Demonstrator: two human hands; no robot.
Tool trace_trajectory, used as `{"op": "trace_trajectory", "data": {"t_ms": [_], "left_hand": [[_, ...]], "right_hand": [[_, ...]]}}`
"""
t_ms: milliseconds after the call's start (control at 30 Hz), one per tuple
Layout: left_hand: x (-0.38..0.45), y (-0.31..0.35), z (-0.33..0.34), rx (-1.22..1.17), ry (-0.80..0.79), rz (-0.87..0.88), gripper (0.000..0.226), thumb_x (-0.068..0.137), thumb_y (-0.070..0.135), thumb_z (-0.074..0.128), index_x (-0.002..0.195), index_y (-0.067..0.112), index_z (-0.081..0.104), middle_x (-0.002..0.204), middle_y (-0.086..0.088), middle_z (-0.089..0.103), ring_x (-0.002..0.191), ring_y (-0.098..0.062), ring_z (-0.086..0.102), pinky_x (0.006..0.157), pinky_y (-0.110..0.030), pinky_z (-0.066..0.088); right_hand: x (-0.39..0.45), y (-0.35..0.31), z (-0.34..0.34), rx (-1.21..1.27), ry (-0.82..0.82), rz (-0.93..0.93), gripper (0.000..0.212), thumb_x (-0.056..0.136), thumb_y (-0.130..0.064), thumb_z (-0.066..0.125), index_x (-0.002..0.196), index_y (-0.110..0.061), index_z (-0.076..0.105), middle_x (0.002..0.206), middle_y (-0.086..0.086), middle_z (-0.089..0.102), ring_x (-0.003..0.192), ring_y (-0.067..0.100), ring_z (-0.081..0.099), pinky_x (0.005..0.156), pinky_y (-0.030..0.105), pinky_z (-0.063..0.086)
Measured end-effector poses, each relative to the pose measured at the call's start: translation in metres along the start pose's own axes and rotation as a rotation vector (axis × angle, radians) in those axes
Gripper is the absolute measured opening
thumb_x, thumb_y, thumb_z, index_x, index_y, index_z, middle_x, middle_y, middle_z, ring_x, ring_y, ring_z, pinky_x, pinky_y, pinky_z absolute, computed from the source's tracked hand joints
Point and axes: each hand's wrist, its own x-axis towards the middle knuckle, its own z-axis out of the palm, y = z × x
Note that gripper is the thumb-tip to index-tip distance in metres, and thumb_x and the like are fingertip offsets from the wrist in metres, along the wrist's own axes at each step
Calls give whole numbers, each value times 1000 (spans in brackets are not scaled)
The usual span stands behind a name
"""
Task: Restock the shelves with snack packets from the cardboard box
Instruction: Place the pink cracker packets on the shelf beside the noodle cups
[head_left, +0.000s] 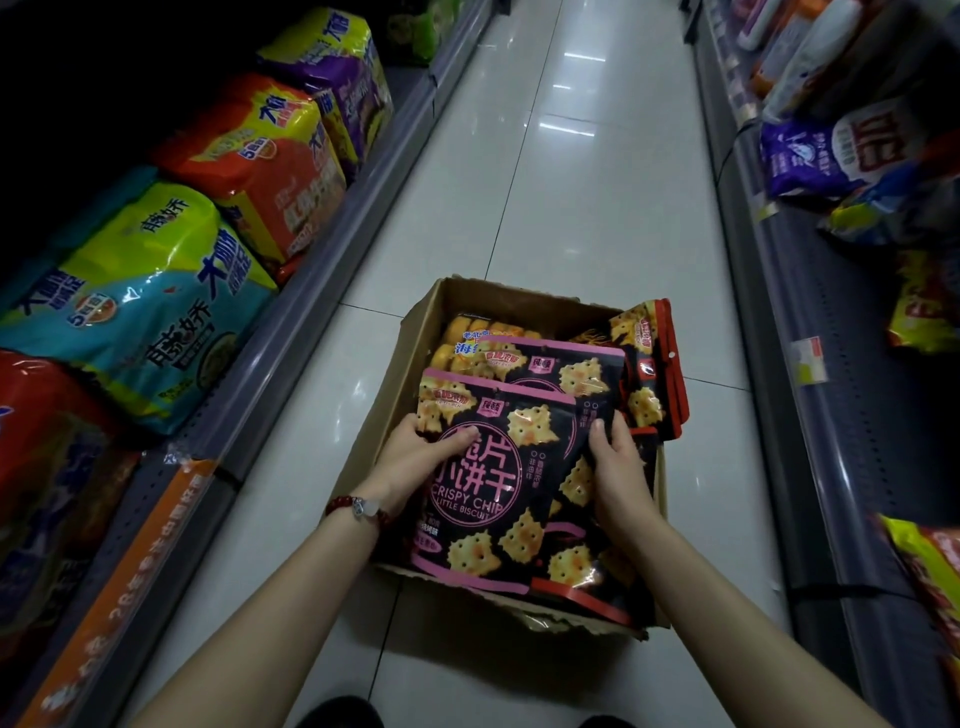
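Both hands are gripping the top biscuit packet (485, 483) over the cardboard box (415, 332) on the aisle floor (597, 208). Left hand (415, 460) is closing its grip on the packet's left edge, thumb on the front; right hand (618, 467) is closing on the right edge. The packet's long axis is running away from the person, top edge far. More matching packets (561, 369) are lying underneath. Left shelf (291, 332) is sitting closer to the left hand, so lifting and swinging left looks likely.

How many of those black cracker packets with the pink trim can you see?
2: one on top, gripped by both hands, and one behind it, farther back in the cardboard box. More may lie hidden beneath.
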Motion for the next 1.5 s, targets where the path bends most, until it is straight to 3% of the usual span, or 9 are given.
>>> {"op": "trace_trajectory", "data": {"t_ms": [167,300,433,633,833,967,1100,1200,1500], "left_hand": [[0,1,1,-101,4,58,68,63,39,79,118,13,50,105,-11,71,91,-27,71,82,-44,57],[10,16,1,-204,88,144,55,71,32,79,115,13,51,101,-10,73,87,-26,73,77,-42,58],[18,40,0,-265,141,202,39,74,27,77,104,17,55,95,-7,74,83,-22,73,71,-37,58],[-14,94,-8,-305,186,149,64,68,32,82,119,8,51,104,-14,72,89,-27,72,77,-41,58],[-99,193,-14,-320,193,97,51,72,29,79,113,12,53,96,-10,73,80,-21,74,65,-32,58],[-167,277,-29,-337,231,114,67,57,40,83,112,15,54,104,-13,72,91,-28,71,82,-45,57],[-238,368,-51,-396,260,149,58,57,35,84,104,20,54,107,-15,70,95,-32,69,86,-51,55],[-286,431,-67,-405,208,198,57,67,24,81,115,13,53,110,-17,69,94,-30,70,82,-46,57],[-426,571,-117,-480,290,377,48,74,10,73,117,9,52,105,-15,71,88,-25,71,75,-39,58]], "right_hand": [[5,-10,-5,-24,144,-47,42,103,-37,32,139,-19,44,125,-1,59,114,15,56,89,28,47],[16,-19,-14,-33,178,-75,27,103,-37,34,111,-28,59,109,-2,66,104,16,63,89,35,52],[25,-36,-22,-16,198,-79,38,103,-37,34,119,-13,59,110,5,68,104,19,65,85,32,53],[6,-109,-23,-14,166,-69,29,102,-37,38,111,-19,59,97,-3,70,89,9,68,65,19,53],[-45,-235,-17,-29,49,-26,25,101,-35,42,107,-20,62,94,-4,72,80,4,70,60,17,55],[-82,-337,-12,-61,21,-3,30,100,-37,43,88,-19,64,72,-7,74,67,4,70,53,15,53],[-118,-450,-3,-97,-39,-32,32,100,-40,42,90,-20,65,85,-1,73,78,11,70,58,19,54],[-139,-524,6,-82,-78,-55,33,100,-40,41,92,-19,65,85,0,73,78,12,70,57,19,52],[-196,-701,50,3,-211,-123,32,100,-36,43,96,-14,66,95,8,72,94,28,67,90,46,51]]}}
